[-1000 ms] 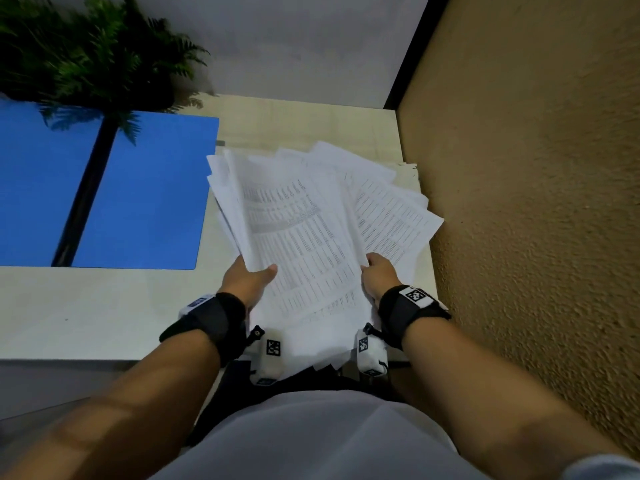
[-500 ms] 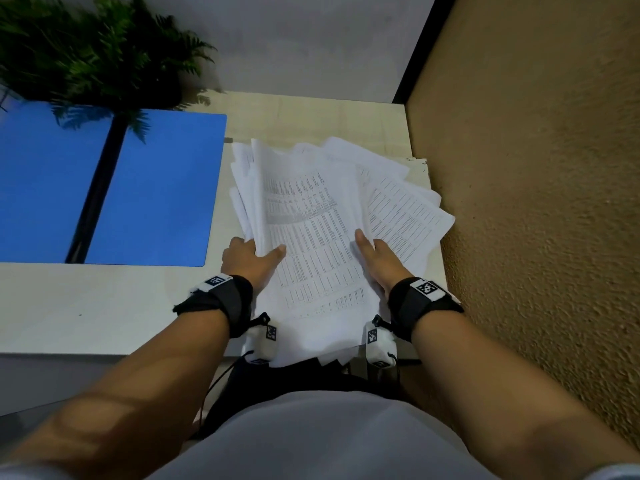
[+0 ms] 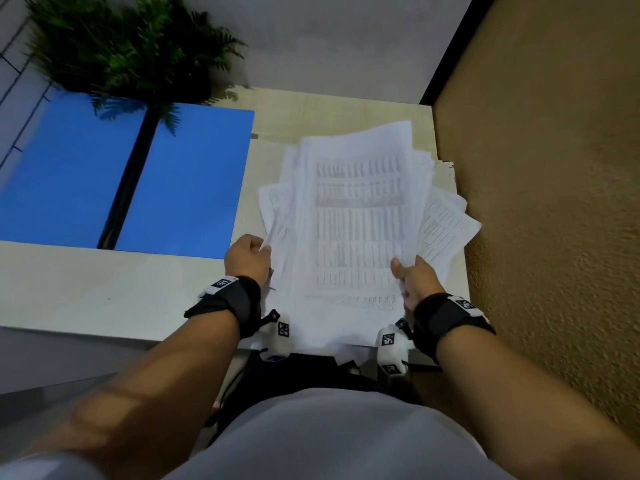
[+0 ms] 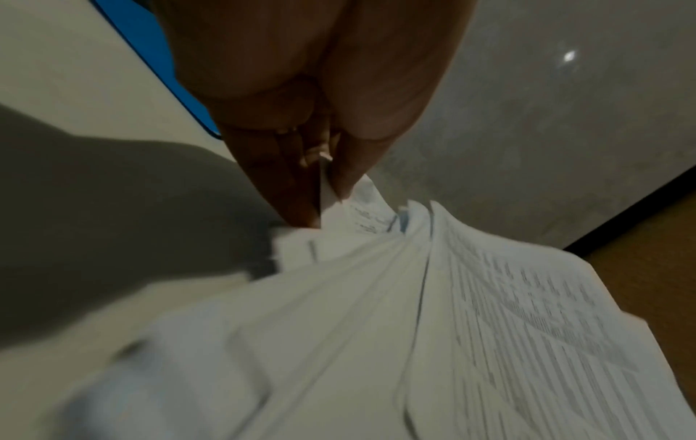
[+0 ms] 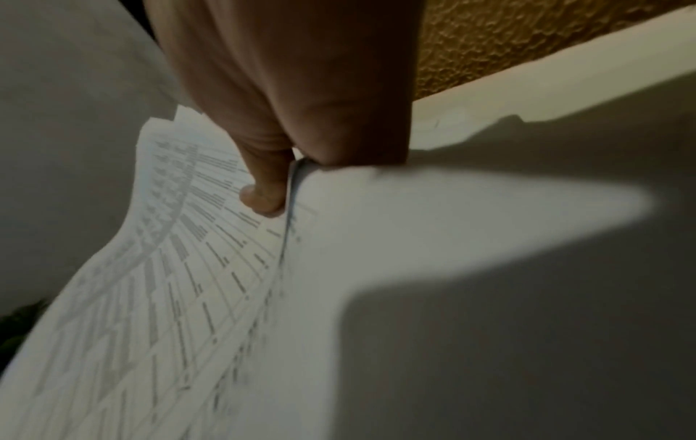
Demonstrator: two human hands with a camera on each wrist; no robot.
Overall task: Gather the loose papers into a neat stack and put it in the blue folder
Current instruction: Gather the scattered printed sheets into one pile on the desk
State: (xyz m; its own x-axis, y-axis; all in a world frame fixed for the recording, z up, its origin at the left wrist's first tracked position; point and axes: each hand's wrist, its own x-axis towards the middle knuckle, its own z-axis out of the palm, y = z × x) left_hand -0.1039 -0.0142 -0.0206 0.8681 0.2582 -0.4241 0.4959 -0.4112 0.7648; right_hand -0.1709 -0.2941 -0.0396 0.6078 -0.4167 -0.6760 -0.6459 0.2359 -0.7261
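A loose, uneven pile of printed white papers (image 3: 360, 230) is lifted off the pale desk at its right end. My left hand (image 3: 247, 258) pinches the pile's left edge; in the left wrist view the left hand (image 4: 320, 184) has fingers and thumb closed on the papers (image 4: 414, 312). My right hand (image 3: 412, 278) grips the right edge, thumb on top; the right wrist view shows the right hand (image 5: 290, 178) clamping the papers (image 5: 211, 268). An open blue folder (image 3: 187, 181) lies flat to the left, its black spine (image 3: 128, 178) down the middle.
A fern-like plant (image 3: 131, 50) stands behind the folder and overhangs it. A rough tan wall (image 3: 554, 202) runs close along the desk's right edge. Bare desk top (image 3: 104, 292) lies in front of the folder.
The papers have been drawn together and turned more upright in my view. My right hand went from lying flat on the top sheet to gripping the edge; my left hand shifted to the left edge.
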